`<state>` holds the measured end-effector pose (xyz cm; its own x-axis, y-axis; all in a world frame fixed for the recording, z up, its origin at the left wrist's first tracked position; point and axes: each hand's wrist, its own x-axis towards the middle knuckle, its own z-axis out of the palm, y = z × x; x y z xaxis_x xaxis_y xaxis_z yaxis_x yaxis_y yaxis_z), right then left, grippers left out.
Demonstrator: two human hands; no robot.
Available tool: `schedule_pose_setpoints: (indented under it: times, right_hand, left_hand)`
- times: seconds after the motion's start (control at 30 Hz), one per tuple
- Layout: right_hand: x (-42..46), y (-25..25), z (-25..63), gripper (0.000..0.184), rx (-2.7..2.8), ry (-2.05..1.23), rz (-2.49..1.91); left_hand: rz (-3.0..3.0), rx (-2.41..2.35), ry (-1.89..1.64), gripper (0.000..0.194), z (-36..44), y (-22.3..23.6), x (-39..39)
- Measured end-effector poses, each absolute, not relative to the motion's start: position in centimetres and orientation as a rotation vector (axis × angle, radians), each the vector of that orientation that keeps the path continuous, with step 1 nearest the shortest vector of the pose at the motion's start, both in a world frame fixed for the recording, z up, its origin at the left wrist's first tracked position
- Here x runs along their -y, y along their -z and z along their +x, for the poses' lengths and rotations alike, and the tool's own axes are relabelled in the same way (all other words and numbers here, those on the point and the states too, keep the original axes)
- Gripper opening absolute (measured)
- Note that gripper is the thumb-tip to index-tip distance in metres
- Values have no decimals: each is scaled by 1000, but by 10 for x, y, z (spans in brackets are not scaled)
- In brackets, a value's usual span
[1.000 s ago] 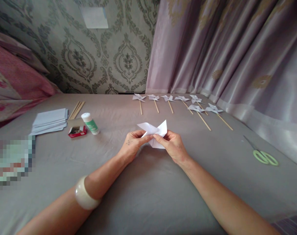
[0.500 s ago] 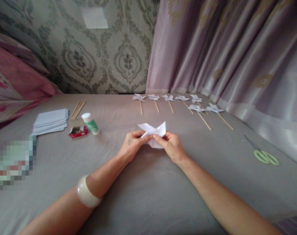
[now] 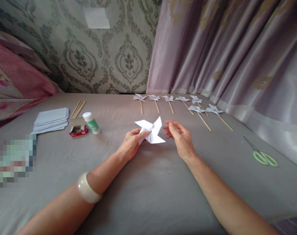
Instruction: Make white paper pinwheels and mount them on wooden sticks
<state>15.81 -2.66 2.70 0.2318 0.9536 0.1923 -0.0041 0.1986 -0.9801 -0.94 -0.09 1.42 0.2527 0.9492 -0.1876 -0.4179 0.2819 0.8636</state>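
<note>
My left hand grips a white paper pinwheel by its left side, thumb on the front near the middle. A small shiny pin head shows at the pinwheel's centre, beside the thumb tip. No stick is visible on this pinwheel. Just to its right, apart from the paper, my right hand hovers with fingers loosely curved and nothing seen in them. The left hand's other fingers are hidden behind the paper.
Several pinwheels on sticks lie at the back right. Green-handled scissors rest at the right. On the left are a paper stack, wooden sticks, a small red box holding small metal pieces, and a glue stick.
My right hand has let go of the pinwheel and moved right. The pinwheel has turned to face me more, now showing its blades and centre pin, still in my left hand.
</note>
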Motion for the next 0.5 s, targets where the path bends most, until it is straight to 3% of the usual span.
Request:
schedule_pose_setpoints:
  times: [0.33, 0.5]
  right_hand:
    - [31, -19, 166, 23, 1776, -621, -1325]
    - [27, -7, 159, 11, 1704, -758, -1347]
  left_hand:
    - [1017, -912, -1126, 30, -14, -13, -1]
    - [962, -917, -1180, 39, -15, -13, -4]
